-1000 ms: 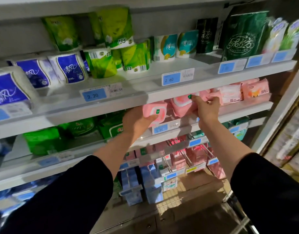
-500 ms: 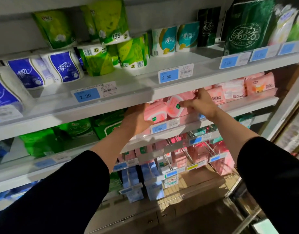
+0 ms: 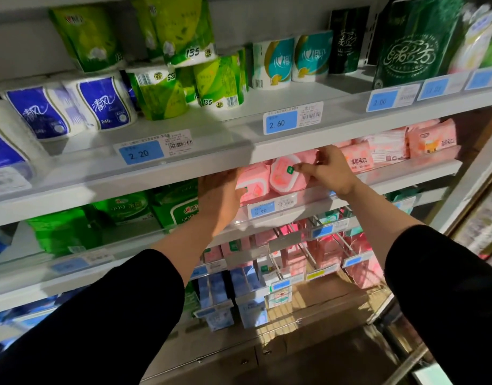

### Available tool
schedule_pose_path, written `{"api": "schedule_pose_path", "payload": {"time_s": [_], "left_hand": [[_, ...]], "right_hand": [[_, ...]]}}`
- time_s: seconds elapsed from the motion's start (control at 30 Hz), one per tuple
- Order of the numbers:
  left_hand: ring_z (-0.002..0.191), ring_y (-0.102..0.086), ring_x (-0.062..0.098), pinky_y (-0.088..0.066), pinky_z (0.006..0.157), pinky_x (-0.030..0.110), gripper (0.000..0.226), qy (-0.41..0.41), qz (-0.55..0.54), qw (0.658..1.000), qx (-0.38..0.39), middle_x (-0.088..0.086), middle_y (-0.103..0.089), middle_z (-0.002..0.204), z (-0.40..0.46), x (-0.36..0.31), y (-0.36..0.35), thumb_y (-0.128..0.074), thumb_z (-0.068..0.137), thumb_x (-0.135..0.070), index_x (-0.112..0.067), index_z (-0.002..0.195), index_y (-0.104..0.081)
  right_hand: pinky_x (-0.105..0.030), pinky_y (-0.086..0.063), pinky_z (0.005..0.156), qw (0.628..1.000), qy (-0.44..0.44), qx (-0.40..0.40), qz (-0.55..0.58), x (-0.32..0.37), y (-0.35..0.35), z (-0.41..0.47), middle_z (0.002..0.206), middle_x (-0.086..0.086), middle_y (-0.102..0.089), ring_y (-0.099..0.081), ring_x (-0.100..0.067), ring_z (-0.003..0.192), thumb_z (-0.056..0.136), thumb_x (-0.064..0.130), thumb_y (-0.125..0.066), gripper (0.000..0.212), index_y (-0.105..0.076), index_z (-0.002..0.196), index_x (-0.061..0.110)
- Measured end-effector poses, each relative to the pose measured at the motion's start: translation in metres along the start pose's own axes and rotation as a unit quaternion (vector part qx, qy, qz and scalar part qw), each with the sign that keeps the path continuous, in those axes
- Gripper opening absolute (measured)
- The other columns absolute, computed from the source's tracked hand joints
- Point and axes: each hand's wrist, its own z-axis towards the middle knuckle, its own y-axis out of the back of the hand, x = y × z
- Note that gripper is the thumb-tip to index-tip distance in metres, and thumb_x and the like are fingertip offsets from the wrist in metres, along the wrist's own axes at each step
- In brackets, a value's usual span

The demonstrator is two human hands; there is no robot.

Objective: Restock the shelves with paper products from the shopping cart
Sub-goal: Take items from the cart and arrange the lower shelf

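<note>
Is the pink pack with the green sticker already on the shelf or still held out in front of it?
On the shelf: the pink pack sits behind the 5.90 price tag, with the right hand touching it.

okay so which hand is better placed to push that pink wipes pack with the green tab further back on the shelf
Right. The right hand already rests on the rounded pink wipes pack with the green tab, thumb near the tab. The left hand holds the neighbouring pink pack.
</note>
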Motion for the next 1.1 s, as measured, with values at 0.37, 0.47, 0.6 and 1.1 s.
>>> {"api": "schedule_pose_path", "payload": {"time_s": [0.37, 0.47, 0.6, 1.1], "left_hand": [[0.083, -0.067, 0.029, -0.053, 0.066, 0.031, 0.041, 0.016, -0.059, 0.998, -0.034, 0.013, -0.07, 0.098, -0.002, -0.009, -0.004, -0.07, 0.081, 0.001, -0.006, 0.121, -0.063], [0.055, -0.058, 0.017, -0.039, 0.045, 0.017, 0.042, 0.0, -0.088, 0.996, 0.006, 0.002, -0.059, 0.073, -0.007, -0.028, 0.005, -0.059, 0.095, -0.021, -0.008, 0.134, -0.052], [0.105, -0.062, 0.032, -0.048, 0.086, 0.039, 0.059, 0.005, -0.129, 0.99, 0.051, 0.011, -0.058, 0.128, 0.009, -0.05, 0.003, -0.061, 0.093, -0.028, -0.013, 0.144, -0.037], [0.12, -0.05, 0.036, -0.049, 0.091, 0.042, 0.072, -0.006, -0.179, 0.979, 0.093, 0.011, -0.047, 0.138, 0.027, -0.075, -0.003, -0.061, 0.085, -0.001, -0.034, 0.145, -0.038]], "right_hand": [[-0.046, -0.06, 0.077, 0.999, -0.01, 0.042, 0.017, 0.011, 0.013, -0.004, 0.096, -0.014, -0.074, -0.072, -0.029, 0.089, 0.062, 0.004, -0.082, 0.037, -0.067, 0.094, -0.008], [-0.045, -0.06, 0.07, 0.995, -0.03, 0.002, 0.099, 0.006, 0.013, -0.006, 0.092, -0.017, -0.067, -0.071, -0.035, 0.089, 0.065, -0.012, -0.077, 0.029, -0.054, 0.08, -0.002], [-0.05, -0.06, 0.067, 0.973, -0.056, 0.01, 0.222, -0.005, 0.016, -0.008, 0.098, -0.011, -0.06, -0.067, -0.04, 0.099, 0.072, -0.017, -0.07, 0.038, -0.046, 0.075, 0.012], [-0.037, -0.04, 0.085, 0.908, 0.076, -0.045, -0.41, -0.02, 0.018, -0.011, 0.103, -0.007, -0.067, -0.052, -0.031, 0.104, 0.086, 0.028, -0.063, 0.016, -0.065, 0.096, 0.017]]}}
